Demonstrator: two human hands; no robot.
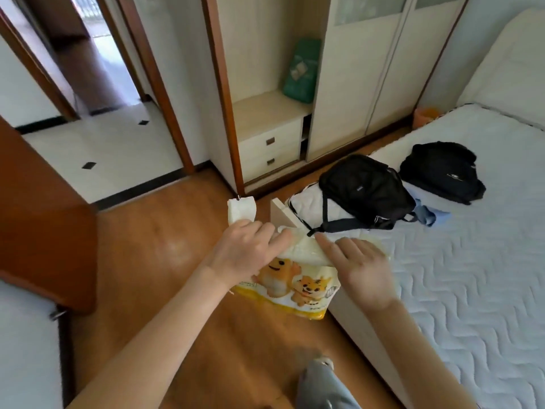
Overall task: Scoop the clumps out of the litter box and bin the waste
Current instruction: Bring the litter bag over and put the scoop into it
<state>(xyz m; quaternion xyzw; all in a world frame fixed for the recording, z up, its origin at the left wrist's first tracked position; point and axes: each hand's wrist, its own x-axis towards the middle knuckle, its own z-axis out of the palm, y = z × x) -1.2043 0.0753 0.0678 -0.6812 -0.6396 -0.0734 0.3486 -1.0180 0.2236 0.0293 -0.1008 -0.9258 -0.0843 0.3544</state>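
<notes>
A yellow-and-white tissue pack (292, 286) with cartoon tigers printed on it rests against the corner of the bed. My left hand (246, 250) is closed on a folded white tissue (241, 212) that sticks up above my fingers. My right hand (358, 268) lies flat on the top of the pack with its fingers spread, pressing on the white tissues (306, 250) at the opening. No litter box, scoop or waste is in view.
The white quilted mattress (460, 278) fills the right side, with two black bags (364, 191) (442, 171) on it. An orange bin (424, 116) stands by the wardrobe (348, 84). A brown door (44, 219) is at the left on the wooden floor (165, 261).
</notes>
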